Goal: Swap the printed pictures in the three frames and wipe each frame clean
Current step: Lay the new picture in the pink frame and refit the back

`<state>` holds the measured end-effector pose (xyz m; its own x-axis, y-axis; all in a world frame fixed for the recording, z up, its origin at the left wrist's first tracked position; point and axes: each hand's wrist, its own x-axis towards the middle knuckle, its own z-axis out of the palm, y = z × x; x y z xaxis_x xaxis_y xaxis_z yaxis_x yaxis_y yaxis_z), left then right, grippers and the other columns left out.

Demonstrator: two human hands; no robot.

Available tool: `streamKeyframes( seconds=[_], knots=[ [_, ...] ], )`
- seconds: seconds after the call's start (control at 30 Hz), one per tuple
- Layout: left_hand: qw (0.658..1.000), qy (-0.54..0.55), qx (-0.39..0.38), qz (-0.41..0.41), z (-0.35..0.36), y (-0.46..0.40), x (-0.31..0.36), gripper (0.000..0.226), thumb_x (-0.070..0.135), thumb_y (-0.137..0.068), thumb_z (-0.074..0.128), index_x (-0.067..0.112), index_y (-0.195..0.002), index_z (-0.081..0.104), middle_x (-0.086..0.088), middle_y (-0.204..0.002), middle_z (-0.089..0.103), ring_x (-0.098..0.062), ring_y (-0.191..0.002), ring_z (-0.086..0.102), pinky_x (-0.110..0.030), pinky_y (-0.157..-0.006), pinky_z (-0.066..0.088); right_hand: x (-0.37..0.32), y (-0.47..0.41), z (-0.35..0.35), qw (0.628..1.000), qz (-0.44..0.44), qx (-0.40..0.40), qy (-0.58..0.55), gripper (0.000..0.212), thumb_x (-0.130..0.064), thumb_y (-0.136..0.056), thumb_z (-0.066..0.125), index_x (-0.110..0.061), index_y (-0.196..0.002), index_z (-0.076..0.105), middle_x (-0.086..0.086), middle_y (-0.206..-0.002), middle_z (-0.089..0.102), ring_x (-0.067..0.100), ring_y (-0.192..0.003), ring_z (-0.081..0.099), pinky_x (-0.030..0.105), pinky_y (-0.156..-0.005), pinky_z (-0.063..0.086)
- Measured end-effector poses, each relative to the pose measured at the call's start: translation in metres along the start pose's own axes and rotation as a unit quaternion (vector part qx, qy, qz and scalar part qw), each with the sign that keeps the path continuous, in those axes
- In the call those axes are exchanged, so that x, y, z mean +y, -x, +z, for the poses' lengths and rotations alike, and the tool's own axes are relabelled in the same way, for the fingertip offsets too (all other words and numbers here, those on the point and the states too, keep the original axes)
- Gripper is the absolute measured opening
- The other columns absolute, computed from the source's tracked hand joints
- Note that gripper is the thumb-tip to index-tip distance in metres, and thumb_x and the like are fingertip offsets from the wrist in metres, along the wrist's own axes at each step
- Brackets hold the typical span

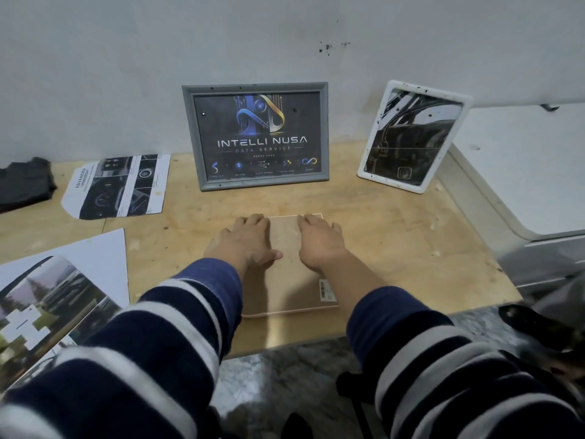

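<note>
Both the left hand and right hand press spread fingers on the brown fibreboard back of the face-down third frame, near the plywood table's front edge; uneven pressure could crack its hidden glass or slide it off.

Beyond the hands, a grey frame holds a dark blue-and-gold print; right of them, a white frame speckled black. Sleeves striped navy and white. The desk is pale wood.
</note>
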<state>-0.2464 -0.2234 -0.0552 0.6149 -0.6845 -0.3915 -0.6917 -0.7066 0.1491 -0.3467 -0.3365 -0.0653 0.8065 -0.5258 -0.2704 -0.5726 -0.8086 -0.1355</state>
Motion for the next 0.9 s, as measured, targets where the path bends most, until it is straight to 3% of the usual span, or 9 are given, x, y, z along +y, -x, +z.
streamKeyframes(
  seconds=[0.17, 0.37, 0.53, 0.67, 0.73, 0.8, 0.9],
  knots=[
    [0.998, -0.051, -0.017, 0.018, 0.001, -0.003, 0.012, 0.086, 0.061, -0.083, 0.058, 0.021, -0.151, 0.023, 0.004, -0.158, 0.017, -0.027, -0.141, 0.022, -0.051, -0.111, 0.028, -0.001, -0.002, 0.0, 0.998, -0.012, -0.026, 0.049, 0.066, -0.01, -0.088, 0.044, -0.017, -0.151, 0.023, 0.003, -0.152, 0.029, 0.022, -0.141, 0.025, 0.054, -0.117, 0.007],
    [0.997, -0.064, -0.042, 0.013, 0.011, -0.009, 0.006, 0.089, 0.066, -0.086, 0.048, 0.024, -0.154, 0.008, 0.005, -0.161, 0.0, -0.026, -0.147, 0.008, -0.051, -0.114, 0.022, -0.007, -0.006, -0.004, 0.995, -0.015, -0.048, 0.084, 0.066, -0.02, -0.091, 0.045, -0.019, -0.152, 0.019, 0.004, -0.154, 0.024, 0.026, -0.142, 0.022, 0.058, -0.116, 0.0],
    [0.998, -0.014, -0.015, 0.058, 0.016, -0.004, -0.009, 0.085, 0.059, -0.091, 0.048, 0.018, -0.155, 0.008, 0.0, -0.162, -0.001, -0.022, -0.148, 0.005, -0.034, -0.119, 0.007, -0.01, -0.007, -0.003, 0.993, -0.016, -0.038, 0.109, 0.068, -0.018, -0.089, 0.046, -0.019, -0.152, 0.02, 0.005, -0.151, 0.027, 0.027, -0.139, 0.027, 0.054, -0.116, 0.005],
    [0.999, 0.001, 0.033, -0.005, 0.019, 0.013, -0.033, 0.083, 0.056, -0.091, 0.051, 0.016, -0.154, 0.014, 0.002, -0.161, 0.01, -0.021, -0.146, 0.015, -0.034, -0.116, 0.019, -0.016, -0.003, 0.001, 0.995, -0.009, -0.015, 0.1, 0.066, -0.012, -0.085, 0.046, -0.017, -0.148, 0.026, 0.007, -0.146, 0.034, 0.03, -0.135, 0.032, 0.053, -0.116, 0.008],
    [1.0, -0.007, 0.017, -0.025, 0.015, 0.019, -0.044, 0.084, 0.056, -0.089, 0.053, 0.015, -0.154, 0.016, 0.002, -0.16, 0.013, -0.022, -0.144, 0.02, -0.038, -0.112, 0.029, -0.022, 0.0, 0.002, 0.996, -0.017, -0.013, 0.09, 0.066, -0.01, -0.084, 0.046, -0.016, -0.147, 0.028, 0.008, -0.145, 0.035, 0.031, -0.134, 0.031, 0.054, -0.115, 0.011],
    [0.999, -0.005, 0.0, -0.036, 0.007, 0.026, -0.056, 0.086, 0.055, -0.086, 0.059, 0.016, -0.152, 0.02, 0.004, -0.158, 0.017, -0.022, -0.14, 0.025, -0.041, -0.108, 0.036, -0.035, 0.003, 0.0, 0.996, -0.051, -0.027, 0.062, 0.068, -0.008, -0.083, 0.046, -0.016, -0.147, 0.028, 0.008, -0.148, 0.032, 0.03, -0.138, 0.026, 0.055, -0.116, 0.01],
    [0.999, -0.004, -0.034, -0.033, 0.001, 0.033, -0.069, 0.092, 0.049, -0.08, 0.07, 0.02, -0.152, 0.021, 0.005, -0.157, 0.019, -0.021, -0.139, 0.027, -0.041, -0.11, 0.033, -0.052, 0.005, -0.003, 0.992, -0.094, -0.083, 0.017, 0.075, -0.01, -0.082, 0.048, -0.02, -0.152, 0.021, 0.005, -0.158, 0.016, 0.029, -0.146, 0.009, 0.058, -0.117, 0.002]
  ],
)
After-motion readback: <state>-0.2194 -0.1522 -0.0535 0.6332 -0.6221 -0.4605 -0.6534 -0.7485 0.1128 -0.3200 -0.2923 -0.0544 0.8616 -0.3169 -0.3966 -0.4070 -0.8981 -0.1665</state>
